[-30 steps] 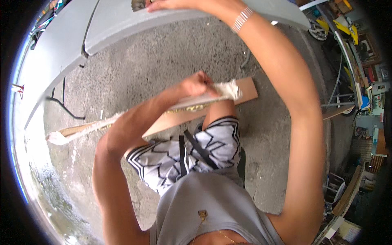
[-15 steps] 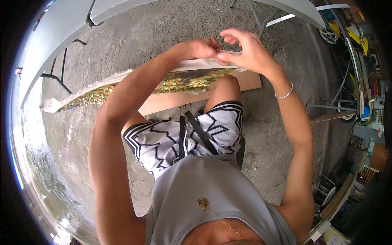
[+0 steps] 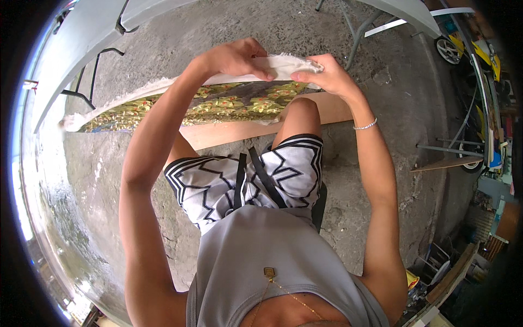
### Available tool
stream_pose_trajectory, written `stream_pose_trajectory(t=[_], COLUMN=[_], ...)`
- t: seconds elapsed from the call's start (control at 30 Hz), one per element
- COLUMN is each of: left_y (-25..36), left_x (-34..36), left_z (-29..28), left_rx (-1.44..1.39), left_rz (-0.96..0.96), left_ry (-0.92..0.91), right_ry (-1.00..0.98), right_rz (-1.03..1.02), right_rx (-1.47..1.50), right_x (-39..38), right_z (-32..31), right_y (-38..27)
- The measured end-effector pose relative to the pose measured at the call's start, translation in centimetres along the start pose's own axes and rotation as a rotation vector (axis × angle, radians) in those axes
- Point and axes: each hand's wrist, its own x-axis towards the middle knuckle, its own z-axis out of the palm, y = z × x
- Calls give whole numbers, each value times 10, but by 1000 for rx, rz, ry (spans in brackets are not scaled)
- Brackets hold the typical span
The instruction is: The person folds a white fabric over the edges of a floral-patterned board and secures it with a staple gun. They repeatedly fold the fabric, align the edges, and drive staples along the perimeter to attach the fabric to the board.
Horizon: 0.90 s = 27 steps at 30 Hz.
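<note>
A long painted canvas [image 3: 234, 102] with thick gold, yellow and red patches stands tilted on edge across my knees. Its upper side ends in a white frayed cloth border [image 3: 284, 66]. My left hand [image 3: 231, 59] is closed over this border, thumb on the near face and fingers over the far side. At the right end, my right hand [image 3: 330, 78] pinches the border's corner between thumb and fingers. The fingertips behind the cloth are partly hidden. The canvas's far left corner [image 3: 71, 123] shows bunched white cloth.
A light brown wooden board [image 3: 335, 108] lies under the canvas by my knees. Grey tables [image 3: 76, 46] with folding metal legs stand ahead and left. A yellow motorbike [image 3: 485, 57] and clutter line the right side. The concrete floor [image 3: 376, 152] is rough.
My hands have moved apart along the border, the left one leftward. My right hand has gone from raised, spread fingers to pinching the corner. More of the white cloth shows between them.
</note>
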Motion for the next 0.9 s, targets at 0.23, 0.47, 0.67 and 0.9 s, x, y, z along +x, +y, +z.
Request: stream_pose_trajectory(t=[0.23, 0.47, 0.67, 0.9], left_y=[23, 37, 36, 26], left_x=[-16, -17, -12, -10], left_z=[20, 39, 50, 61], left_rx=[207, 297, 336, 389], left_rz=[128, 126, 111, 348], left_ry=[364, 559, 588, 807], right_ry=[-22, 50, 270, 531], right_rz=[-186, -262, -424, -546], right_rx=[-179, -249, -442, -522], right_x=[3, 10, 1, -3], right_z=[-2, 2, 16, 41], right_y=[-20, -18, -22, -19])
